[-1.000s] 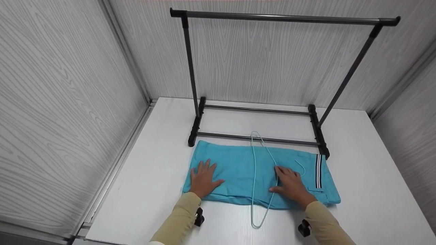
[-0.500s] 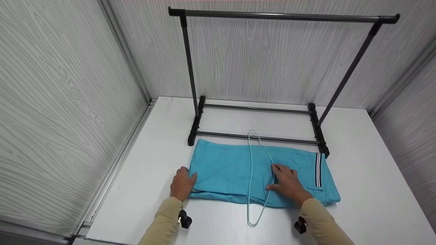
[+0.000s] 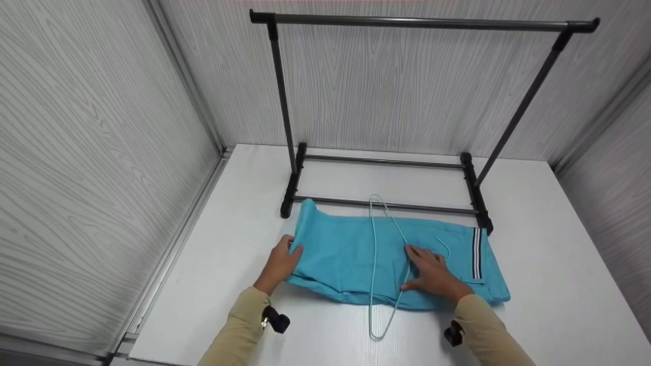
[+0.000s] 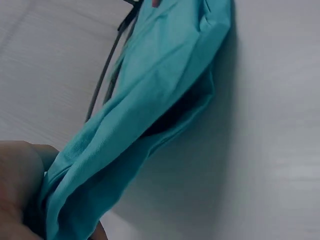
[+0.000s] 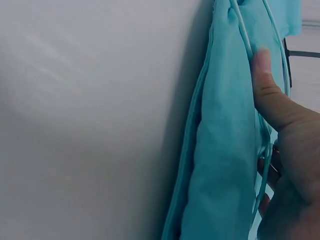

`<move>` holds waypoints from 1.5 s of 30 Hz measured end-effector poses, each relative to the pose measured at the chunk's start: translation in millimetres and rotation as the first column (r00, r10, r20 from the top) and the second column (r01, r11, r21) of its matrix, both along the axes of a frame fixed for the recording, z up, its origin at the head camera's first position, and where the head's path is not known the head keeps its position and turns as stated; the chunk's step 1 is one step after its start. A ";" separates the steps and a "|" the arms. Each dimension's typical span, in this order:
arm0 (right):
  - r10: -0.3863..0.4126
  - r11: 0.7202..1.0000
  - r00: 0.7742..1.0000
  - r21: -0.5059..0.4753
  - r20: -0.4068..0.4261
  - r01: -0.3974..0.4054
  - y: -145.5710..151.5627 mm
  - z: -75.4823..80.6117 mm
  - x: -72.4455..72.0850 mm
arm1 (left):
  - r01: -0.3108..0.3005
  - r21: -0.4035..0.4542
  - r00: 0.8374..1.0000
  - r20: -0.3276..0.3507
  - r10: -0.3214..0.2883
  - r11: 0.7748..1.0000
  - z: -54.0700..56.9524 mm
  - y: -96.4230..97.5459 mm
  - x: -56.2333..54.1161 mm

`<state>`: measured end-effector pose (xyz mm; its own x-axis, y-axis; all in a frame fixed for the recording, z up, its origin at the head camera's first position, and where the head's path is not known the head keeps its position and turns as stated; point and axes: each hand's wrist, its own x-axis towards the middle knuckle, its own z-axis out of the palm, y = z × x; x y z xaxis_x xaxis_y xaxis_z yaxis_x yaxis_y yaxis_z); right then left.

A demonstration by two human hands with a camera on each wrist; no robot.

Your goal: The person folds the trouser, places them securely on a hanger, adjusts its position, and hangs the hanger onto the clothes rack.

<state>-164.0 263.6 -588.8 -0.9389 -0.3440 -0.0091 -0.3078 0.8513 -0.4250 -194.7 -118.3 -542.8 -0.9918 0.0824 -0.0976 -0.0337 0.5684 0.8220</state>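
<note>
Turquoise trousers (image 3: 346,249), folded into a wide strip with a black-and-white stripe at the right, lie on the white table. My left hand (image 3: 279,261) grips their left end, which is raised; in the left wrist view the cloth (image 4: 125,120) sags away from that hand (image 4: 20,175) in a loose fold. A thin light-blue wire hanger (image 3: 375,254) lies across the middle, its hook pointing right. Fingers spread, my right hand (image 3: 436,274) presses on the hanger's right side and the cloth. The right wrist view shows the thumb (image 5: 270,97) against the wire.
Behind the trousers stands a dark metal clothes rack (image 3: 417,22), its front lower bar (image 3: 335,202) passing under the hanger's far end. Pale wood-grain panels (image 3: 101,152) enclose the white table (image 3: 213,254) at the left, back and right.
My left hand went from lying flat on the trousers to their left edge, then took hold and raised that end, drawing it inward. My right hand stays on the hanger, which shifted slightly left.
</note>
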 end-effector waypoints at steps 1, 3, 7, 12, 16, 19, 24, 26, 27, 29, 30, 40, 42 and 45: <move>0.002 1.000 1.000 -0.002 -0.002 -0.002 0.4 0.1 -0.3 | 0.017 0.009 0.999 -0.030 -0.016 1.000 6.1 4.7 0.3; 0.000 1.000 1.000 -0.006 -0.007 0.000 0.3 -0.5 -0.9 | 0.059 0.016 0.995 -0.078 -0.058 0.998 17.2 14.5 1.7; -0.010 1.000 1.000 -0.002 -0.022 0.010 -0.7 -2.8 -3.0 | 0.123 0.011 0.986 -0.116 -0.121 0.992 37.3 35.0 7.8; -0.036 0.999 0.999 0.013 -0.039 0.037 -2.0 -1.9 -7.0 | 0.149 0.000 0.981 -0.129 -0.148 0.989 56.4 62.3 12.9; -0.049 0.999 0.998 0.015 -0.035 0.049 -4.3 0.8 -8.1 | 0.174 -0.024 0.974 -0.140 -0.175 0.984 60.8 86.6 16.8; -0.056 0.998 0.998 0.020 -0.021 0.057 -5.9 1.6 -8.3 | 0.206 -0.046 0.965 -0.156 -0.211 0.977 57.7 105.7 22.1; -0.059 0.998 0.998 0.033 -0.008 0.059 -8.0 1.7 -10.4 | 0.236 -0.088 0.948 -0.199 -0.249 0.968 47.8 134.9 27.8; -0.059 0.998 0.998 0.037 -0.008 0.059 -8.3 1.6 -11.1 | 0.233 -0.105 0.944 -0.215 -0.251 0.967 41.7 146.2 26.8; -0.062 0.997 0.998 0.040 -0.007 0.062 -8.0 1.8 -11.1 | 0.233 -0.114 0.943 -0.218 -0.253 0.966 38.1 151.9 26.2; -0.056 0.997 0.998 0.048 -0.015 0.057 -6.6 2.2 -10.5 | 0.250 -0.129 0.939 -0.211 -0.273 0.960 30.5 162.8 25.8; -0.055 0.997 0.998 0.053 -0.019 0.056 -5.9 2.5 -10.0 | 0.267 -0.139 0.935 -0.202 -0.291 0.954 26.4 167.9 25.8; -0.082 0.996 0.990 0.010 -0.115 0.083 -3.0 7.9 -2.8 | 0.325 -0.462 0.835 -0.270 -0.479 0.826 -2.5 168.7 18.2; -0.134 0.991 0.977 -0.028 -0.164 0.132 -3.3 9.5 0.9 | 0.246 -0.554 0.824 -0.312 -0.472 0.795 -6.7 163.0 13.0; -0.231 0.969 0.956 -0.128 -0.180 0.210 -5.9 11.0 7.1 | 0.237 -0.615 0.817 -0.293 -0.497 0.752 -16.6 155.1 6.6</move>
<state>-156.8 257.7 -577.8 -0.9718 -0.1178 0.2044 -0.2027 0.8602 -0.4679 -188.0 36.8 -559.4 -0.8423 0.5122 0.1680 0.5390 0.8004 0.2624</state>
